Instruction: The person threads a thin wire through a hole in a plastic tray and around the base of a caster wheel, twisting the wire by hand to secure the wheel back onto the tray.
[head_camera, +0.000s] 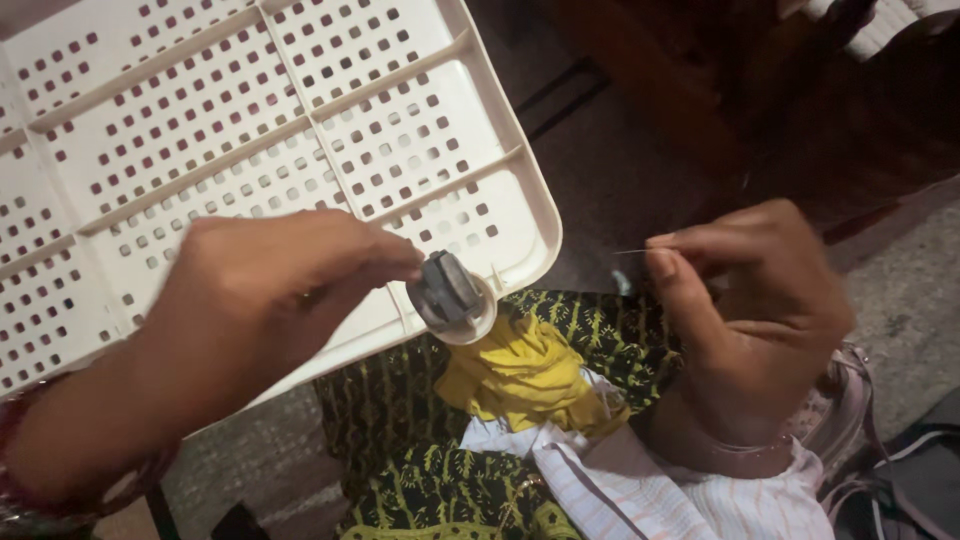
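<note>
My left hand (270, 300) holds a small spool of grey thread (448, 292) at its fingertips, just in front of the corner of a white perforated plastic tray (300, 120). To the right, my right hand (750, 290) pinches a thin sewing needle (632, 251) between thumb and forefinger, its point facing left toward the spool. A short gap separates the needle tip from the spool. No thread between them is clear enough to make out.
On my lap lie green and yellow patterned cloth (590, 330), a bunched yellow cloth (520, 375) and white striped cloth (620, 490). A pinkish bag (850, 410) sits at the right on the grey floor. Dark wooden furniture (760, 90) stands behind.
</note>
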